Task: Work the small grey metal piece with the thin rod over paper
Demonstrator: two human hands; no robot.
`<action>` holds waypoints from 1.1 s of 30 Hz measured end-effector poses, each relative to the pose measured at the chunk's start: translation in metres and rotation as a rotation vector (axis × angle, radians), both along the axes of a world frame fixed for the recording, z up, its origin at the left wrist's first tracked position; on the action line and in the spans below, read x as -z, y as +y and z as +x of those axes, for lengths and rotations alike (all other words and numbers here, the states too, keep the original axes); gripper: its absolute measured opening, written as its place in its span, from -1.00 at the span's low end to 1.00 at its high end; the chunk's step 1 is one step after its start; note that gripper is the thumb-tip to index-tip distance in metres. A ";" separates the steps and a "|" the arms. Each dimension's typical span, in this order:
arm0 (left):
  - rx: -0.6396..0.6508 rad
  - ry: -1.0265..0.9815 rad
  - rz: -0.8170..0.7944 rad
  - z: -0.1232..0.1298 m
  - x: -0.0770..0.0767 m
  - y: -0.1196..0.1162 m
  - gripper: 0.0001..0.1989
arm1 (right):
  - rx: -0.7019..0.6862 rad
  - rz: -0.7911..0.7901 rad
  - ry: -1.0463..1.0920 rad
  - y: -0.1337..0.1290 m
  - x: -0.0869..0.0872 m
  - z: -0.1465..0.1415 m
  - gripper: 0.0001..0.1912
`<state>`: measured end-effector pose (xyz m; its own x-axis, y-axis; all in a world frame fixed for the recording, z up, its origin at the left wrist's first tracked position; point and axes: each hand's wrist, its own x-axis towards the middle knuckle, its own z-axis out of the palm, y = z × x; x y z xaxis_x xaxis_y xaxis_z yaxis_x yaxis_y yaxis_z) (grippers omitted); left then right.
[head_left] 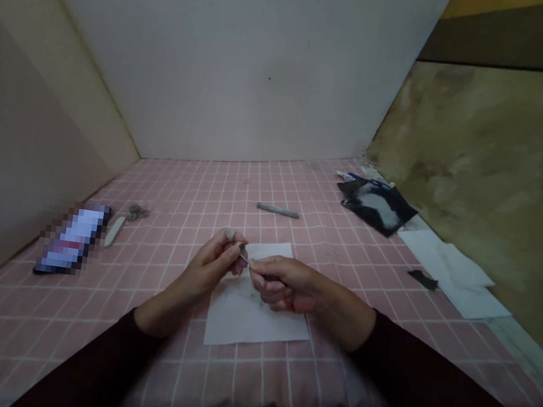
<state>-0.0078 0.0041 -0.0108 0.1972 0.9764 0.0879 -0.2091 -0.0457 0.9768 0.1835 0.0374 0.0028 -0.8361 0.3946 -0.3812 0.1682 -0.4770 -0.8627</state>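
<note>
Over a white sheet of paper [253, 332], my left hand [213, 261] pinches a small greyish piece [231, 234], whose kind is too small to tell. My right hand [293, 286] is closed around a thin tool [245, 259] with a dark handle. The tool's narrow end points left and reaches the fingers of my left hand; whether it touches the piece cannot be made out. Faint specks lie on the paper between the hands.
A grey stick [277, 210] lies beyond the paper. At left are a phone [75, 236], a pale flat strip [114, 231] and scissors [137, 212]. A black sheet with white powder [377, 205], a dark scrap [423, 279] and white papers [458, 277] lie at right.
</note>
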 end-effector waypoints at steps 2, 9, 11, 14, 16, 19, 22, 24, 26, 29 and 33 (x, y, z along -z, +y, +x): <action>0.000 0.025 -0.037 0.000 0.001 0.000 -0.76 | 0.051 0.127 -0.063 0.000 0.002 0.000 -0.62; 0.029 0.075 -0.185 -0.003 -0.002 0.001 -0.73 | 0.329 1.293 -0.437 -0.004 0.010 -0.003 -0.70; 0.019 0.067 -0.170 -0.002 -0.002 0.002 -0.73 | 0.324 1.278 -0.438 -0.005 0.010 -0.004 -0.70; 0.010 0.043 -0.114 -0.001 -0.001 0.003 -0.76 | 0.269 0.882 -0.329 -0.004 0.006 -0.005 -0.64; -0.001 0.033 -0.069 0.000 -0.001 0.002 -0.76 | 0.163 0.438 -0.193 -0.002 0.003 -0.003 -0.62; -0.028 0.032 0.006 0.001 -0.001 -0.001 -0.76 | 0.017 -0.038 0.017 0.001 -0.001 0.000 -0.63; -0.027 0.051 0.008 0.001 0.001 -0.001 -0.78 | 0.026 -0.029 0.032 0.002 0.002 0.000 -0.64; -0.003 0.064 -0.043 0.001 0.003 0.000 -0.77 | 0.105 0.218 -0.086 0.002 0.005 -0.001 -0.62; 0.023 0.070 -0.100 0.000 0.005 0.003 -0.74 | 0.207 0.629 -0.233 0.001 0.008 -0.002 -0.63; 0.039 0.074 -0.159 -0.002 0.005 0.005 -0.72 | 0.294 1.190 -0.409 -0.001 0.011 -0.002 -0.69; 0.021 0.065 -0.154 -0.001 0.004 0.004 -0.72 | 0.296 1.226 -0.447 -0.003 0.010 -0.004 -0.70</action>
